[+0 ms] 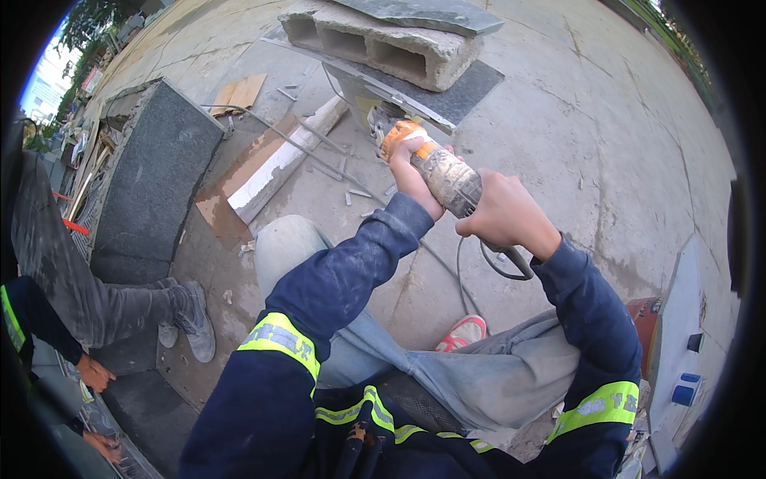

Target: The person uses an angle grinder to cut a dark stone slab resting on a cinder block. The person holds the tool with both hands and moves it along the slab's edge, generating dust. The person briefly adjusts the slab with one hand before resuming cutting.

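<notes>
A worn orange-and-grey angle grinder (pixel 435 166) points forward from my grip, its head against the edge of a grey stone slab (pixel 356 89) propped by a hollow concrete block (pixel 431 52). My left hand (pixel 411 176) is wrapped around the front of the grinder body. My right hand (pixel 503 207) grips its rear end, where a black cord hangs down. Whether the disc touches the slab I cannot tell. Dark slabs lie under and on top of the block.
At the left a seated person's legs (pixel 136 315) and hands (pixel 92 371) sit beside stacked dark slabs (pixel 155 172). Cardboard (pixel 215 207), a white board (pixel 287 160), small offcuts and cables lie on the concrete. A pale slab (pixel 678 287) with blue fittings stands at right.
</notes>
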Motion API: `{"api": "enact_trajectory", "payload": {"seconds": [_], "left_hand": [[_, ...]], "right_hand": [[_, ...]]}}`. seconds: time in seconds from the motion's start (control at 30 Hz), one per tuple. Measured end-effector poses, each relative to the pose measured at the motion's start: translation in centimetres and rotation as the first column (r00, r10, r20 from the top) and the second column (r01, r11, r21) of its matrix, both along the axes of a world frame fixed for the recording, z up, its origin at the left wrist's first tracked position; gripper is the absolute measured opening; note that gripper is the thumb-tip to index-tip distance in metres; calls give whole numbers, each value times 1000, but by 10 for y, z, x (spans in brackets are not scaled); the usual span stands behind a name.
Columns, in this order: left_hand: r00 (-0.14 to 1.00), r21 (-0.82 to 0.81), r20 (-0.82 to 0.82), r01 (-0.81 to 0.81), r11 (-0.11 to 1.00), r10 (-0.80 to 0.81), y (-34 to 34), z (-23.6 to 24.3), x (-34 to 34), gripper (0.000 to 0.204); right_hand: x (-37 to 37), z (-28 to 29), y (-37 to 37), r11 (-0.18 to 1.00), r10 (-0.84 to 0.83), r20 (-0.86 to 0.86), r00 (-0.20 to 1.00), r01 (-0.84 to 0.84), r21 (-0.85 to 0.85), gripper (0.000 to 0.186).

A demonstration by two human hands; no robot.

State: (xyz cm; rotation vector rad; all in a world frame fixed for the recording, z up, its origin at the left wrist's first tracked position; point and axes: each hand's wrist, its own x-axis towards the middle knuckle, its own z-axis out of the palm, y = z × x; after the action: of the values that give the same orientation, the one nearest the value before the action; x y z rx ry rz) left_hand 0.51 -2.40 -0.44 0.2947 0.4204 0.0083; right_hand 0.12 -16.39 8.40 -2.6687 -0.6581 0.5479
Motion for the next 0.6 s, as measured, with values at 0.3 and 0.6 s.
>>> {"api": "enact_trajectory", "payload": {"seconds": [0.3, 0.6], "left_hand": [[999, -27, -26, 18, 999, -19, -8, 12, -10, 57], [999, -75, -17, 27, 997, -28, -15, 15, -16, 57]], "right_hand": [[-9, 11, -7, 1000, -16, 9, 1000, 17, -9, 54], [-16, 15, -16, 1000, -14, 12, 1000, 14, 11, 52]]}}
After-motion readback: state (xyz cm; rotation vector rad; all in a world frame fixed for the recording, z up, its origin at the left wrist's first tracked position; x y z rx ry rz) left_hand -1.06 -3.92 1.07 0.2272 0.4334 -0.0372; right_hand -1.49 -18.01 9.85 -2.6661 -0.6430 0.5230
